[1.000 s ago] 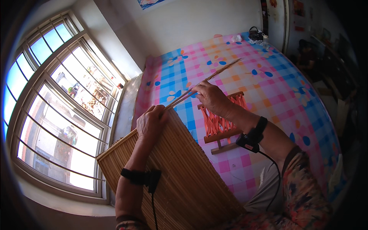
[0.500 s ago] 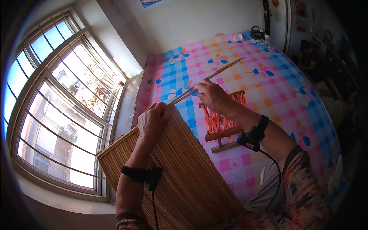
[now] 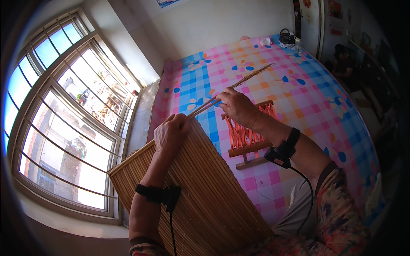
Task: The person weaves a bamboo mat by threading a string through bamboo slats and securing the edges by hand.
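Note:
A mat of thin tan stalks (image 3: 205, 179), joined side by side, leans across my lap at a slant. My left hand (image 3: 169, 133) is closed at its far corner, on the ends of a few slender plant stalks (image 3: 203, 108). Further along them, to the right and farther from me, my right hand (image 3: 237, 106) pinches the same stalks. Beyond its fingers they end in a brown feathery seed head (image 3: 255, 76). The fingertips of my left hand are partly hidden, so I cannot tell whether they also grip the mat's edge.
Below my right forearm stands a small wooden folding stool (image 3: 244, 152) with a seat of woven orange-red straps. It rests on a checked, flowered pink and blue cover (image 3: 299, 179). A barred window (image 3: 72, 128) is at left; a dark bag (image 3: 285, 38) lies at the far edge.

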A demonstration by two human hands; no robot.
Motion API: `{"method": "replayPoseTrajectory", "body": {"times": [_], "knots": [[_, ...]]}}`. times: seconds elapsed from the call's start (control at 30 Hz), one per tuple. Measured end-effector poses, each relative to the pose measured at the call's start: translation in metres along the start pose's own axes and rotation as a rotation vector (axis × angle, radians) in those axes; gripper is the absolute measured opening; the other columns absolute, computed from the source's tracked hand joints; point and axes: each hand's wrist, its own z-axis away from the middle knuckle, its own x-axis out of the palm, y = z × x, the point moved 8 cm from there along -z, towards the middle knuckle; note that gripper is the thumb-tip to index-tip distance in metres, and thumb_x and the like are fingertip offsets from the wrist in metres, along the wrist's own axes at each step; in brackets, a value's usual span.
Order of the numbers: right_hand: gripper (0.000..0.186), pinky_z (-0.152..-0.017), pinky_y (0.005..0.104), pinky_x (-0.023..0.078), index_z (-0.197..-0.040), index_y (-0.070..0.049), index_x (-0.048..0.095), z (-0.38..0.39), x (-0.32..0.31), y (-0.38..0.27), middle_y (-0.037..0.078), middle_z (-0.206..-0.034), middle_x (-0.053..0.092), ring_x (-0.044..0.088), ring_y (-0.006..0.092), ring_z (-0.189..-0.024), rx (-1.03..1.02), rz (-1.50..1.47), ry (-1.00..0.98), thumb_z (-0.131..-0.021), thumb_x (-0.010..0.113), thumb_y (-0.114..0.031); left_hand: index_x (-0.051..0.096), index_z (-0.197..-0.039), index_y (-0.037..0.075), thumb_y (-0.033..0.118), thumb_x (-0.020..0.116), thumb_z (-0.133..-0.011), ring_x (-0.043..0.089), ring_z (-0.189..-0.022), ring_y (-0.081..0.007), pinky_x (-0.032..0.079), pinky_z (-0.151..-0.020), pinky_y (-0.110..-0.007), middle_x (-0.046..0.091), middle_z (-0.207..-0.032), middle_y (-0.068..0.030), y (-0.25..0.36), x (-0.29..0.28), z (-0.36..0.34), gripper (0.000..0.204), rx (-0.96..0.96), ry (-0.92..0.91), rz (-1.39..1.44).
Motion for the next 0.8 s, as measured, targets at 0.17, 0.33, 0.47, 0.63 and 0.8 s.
{"method": "replayPoseTrajectory", "body": {"times": [0.17,0.33,0.47,0.63,0.8], "knots": [[0.021,-0.076,0.0368,0.052,-0.105,-0.002,0.059,-0.0009,0.0010,-0.0010,0.014,-0.101,0.056,0.062,0.0293,-0.085,-0.014,0.053,0.020,-0.084,0.062,-0.003,0.068,-0.098,0.013,0.030,0.060,-0.086,0.065,-0.085,-0.0317,0.050,-0.073,-0.041,0.067,-0.096,-0.0080,0.0009,-0.0024,0.0005,0.022,-0.010,-0.007,-0.008],[0.022,-0.076,0.0369,0.052,-0.106,-0.002,0.059,-0.0010,0.0017,0.0017,0.014,-0.101,0.056,0.062,0.0295,-0.086,0.003,0.049,0.006,-0.084,0.063,-0.005,0.068,-0.098,0.013,0.030,0.060,-0.085,0.065,-0.086,-0.0311,0.050,-0.074,-0.041,0.068,-0.098,-0.0071,0.0008,0.0001,-0.0003,0.022,-0.030,-0.031,-0.015],[0.023,-0.076,0.0372,0.052,-0.106,-0.003,0.058,-0.0011,0.0018,-0.0004,0.013,-0.100,0.056,0.062,0.0293,-0.086,-0.021,0.075,0.013,-0.084,0.063,-0.005,0.068,-0.098,0.013,0.030,0.060,-0.085,0.065,-0.086,-0.0316,0.050,-0.073,-0.041,0.068,-0.097,-0.0078,0.0010,-0.0005,0.0005,0.022,-0.030,-0.028,-0.019],[0.022,-0.074,0.0363,0.053,-0.107,-0.002,0.057,-0.0018,0.0028,-0.0014,0.013,-0.100,0.055,0.064,0.0279,-0.082,-0.047,0.076,0.023,-0.085,0.062,-0.006,0.067,-0.097,0.012,0.029,0.060,-0.086,0.065,-0.085,-0.0330,0.050,-0.073,-0.042,0.067,-0.095,-0.0095,0.0000,-0.0020,0.0008,0.022,0.005,-0.004,0.000],[0.022,-0.072,0.0352,0.055,-0.107,-0.001,0.056,-0.0020,0.0049,-0.0001,0.013,-0.099,0.054,0.065,0.0267,-0.077,-0.013,0.039,0.000,-0.086,0.061,-0.006,0.067,-0.097,0.012,0.029,0.059,-0.086,0.064,-0.085,-0.0333,0.050,-0.073,-0.042,0.067,-0.096,-0.0100,0.0005,-0.0020,0.0001,0.022,0.013,-0.004,0.008]]}}
